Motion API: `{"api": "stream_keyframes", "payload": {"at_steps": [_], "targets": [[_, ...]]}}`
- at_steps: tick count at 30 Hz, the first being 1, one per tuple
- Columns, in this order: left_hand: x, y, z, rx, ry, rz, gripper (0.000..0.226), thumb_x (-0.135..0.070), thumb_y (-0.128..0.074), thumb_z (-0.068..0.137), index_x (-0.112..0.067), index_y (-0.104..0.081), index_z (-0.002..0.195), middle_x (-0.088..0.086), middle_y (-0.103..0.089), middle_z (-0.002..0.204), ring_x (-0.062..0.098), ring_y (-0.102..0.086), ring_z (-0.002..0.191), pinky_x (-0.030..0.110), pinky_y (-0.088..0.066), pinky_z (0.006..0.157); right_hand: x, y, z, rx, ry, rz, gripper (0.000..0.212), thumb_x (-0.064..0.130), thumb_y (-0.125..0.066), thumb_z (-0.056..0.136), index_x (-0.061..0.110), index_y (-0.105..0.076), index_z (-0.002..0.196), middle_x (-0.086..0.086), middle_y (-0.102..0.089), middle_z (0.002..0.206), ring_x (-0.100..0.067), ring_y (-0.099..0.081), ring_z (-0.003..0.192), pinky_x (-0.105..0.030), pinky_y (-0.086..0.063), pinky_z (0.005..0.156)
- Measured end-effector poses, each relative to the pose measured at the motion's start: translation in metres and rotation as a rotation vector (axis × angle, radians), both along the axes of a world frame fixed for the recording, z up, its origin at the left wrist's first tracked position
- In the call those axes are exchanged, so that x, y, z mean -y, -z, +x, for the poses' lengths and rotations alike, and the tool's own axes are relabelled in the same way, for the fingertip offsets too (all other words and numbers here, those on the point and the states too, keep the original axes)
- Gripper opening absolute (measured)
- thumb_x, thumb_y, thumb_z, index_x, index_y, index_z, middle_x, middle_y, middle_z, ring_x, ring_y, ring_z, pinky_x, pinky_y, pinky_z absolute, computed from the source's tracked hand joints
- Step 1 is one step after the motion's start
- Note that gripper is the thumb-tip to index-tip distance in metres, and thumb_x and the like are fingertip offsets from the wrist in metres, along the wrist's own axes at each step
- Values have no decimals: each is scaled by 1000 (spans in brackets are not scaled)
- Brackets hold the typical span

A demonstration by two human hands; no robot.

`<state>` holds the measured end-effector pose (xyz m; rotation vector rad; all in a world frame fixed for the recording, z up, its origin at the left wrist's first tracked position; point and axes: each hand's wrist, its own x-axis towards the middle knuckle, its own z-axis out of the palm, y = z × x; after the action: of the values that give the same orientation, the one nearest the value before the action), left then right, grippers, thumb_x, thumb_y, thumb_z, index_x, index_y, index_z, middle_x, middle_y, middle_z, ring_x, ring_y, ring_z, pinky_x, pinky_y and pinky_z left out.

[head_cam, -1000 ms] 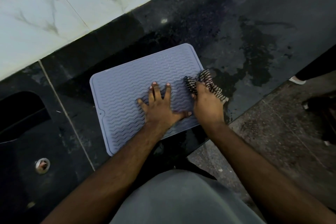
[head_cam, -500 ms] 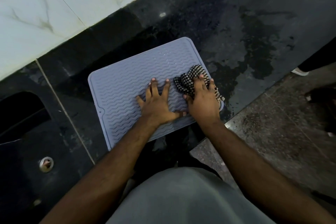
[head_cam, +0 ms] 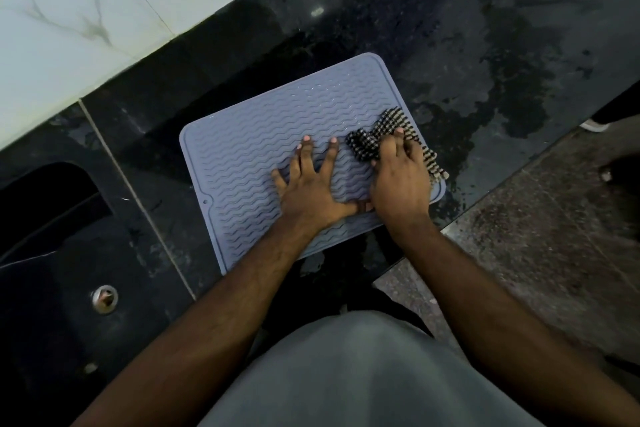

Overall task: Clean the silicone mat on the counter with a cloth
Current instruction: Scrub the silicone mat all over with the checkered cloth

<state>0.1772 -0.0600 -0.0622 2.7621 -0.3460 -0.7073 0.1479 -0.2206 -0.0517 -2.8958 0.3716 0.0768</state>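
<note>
A pale blue silicone mat (head_cam: 242, 156) with wavy ridges lies on the black stone counter (head_cam: 450, 28). My left hand (head_cam: 311, 184) presses flat on the mat's middle, fingers spread and straight. My right hand (head_cam: 401, 180) grips a bunched black-and-white checked cloth (head_cam: 367, 146) at the mat's right edge. Part of the cloth pokes out past my fingers and trails off the mat's right side.
Wet patches (head_cam: 512, 87) darken the counter right of the mat. A black sink (head_cam: 52, 218) with a metal drain (head_cam: 104, 298) sits at the left. White marble wall tiles (head_cam: 86, 10) run behind. The counter's front edge drops to a speckled floor (head_cam: 554, 236).
My right hand moved the cloth on the mat's right part, leftward onto the mat and then slightly back right. My left hand stayed pressed on the mat.
</note>
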Motion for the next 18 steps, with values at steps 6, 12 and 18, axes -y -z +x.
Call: {"api": "stream_keyframes", "payload": {"at_steps": [6,12,18], "targets": [[1,2,1,0,-16,2,139,-109,-33,39,-49,16,154,2,19,168,28,12,155,70,5,114,-9,-16,10,-89,30,-77,35,10,-47,96,2,-41,130,-25,-50,140,-39,-47,122,-43,-41,102],[0,6,1,32,6,38,126,-86,-59,60,-44,10,156,2,21,167,28,10,154,70,4,114,-46,-28,5,-82,44,-6,38,1,-48,92,4,-43,129,-22,-59,124,-34,-62,110,-40,-52,87],[-1,3,2,-11,46,95,115,-60,-73,77,-34,3,160,8,27,165,31,15,154,70,6,115,-69,-29,-1,-71,36,153,31,4,-47,93,4,-42,124,-18,-62,112,-36,-69,90,-41,-53,65]]}}
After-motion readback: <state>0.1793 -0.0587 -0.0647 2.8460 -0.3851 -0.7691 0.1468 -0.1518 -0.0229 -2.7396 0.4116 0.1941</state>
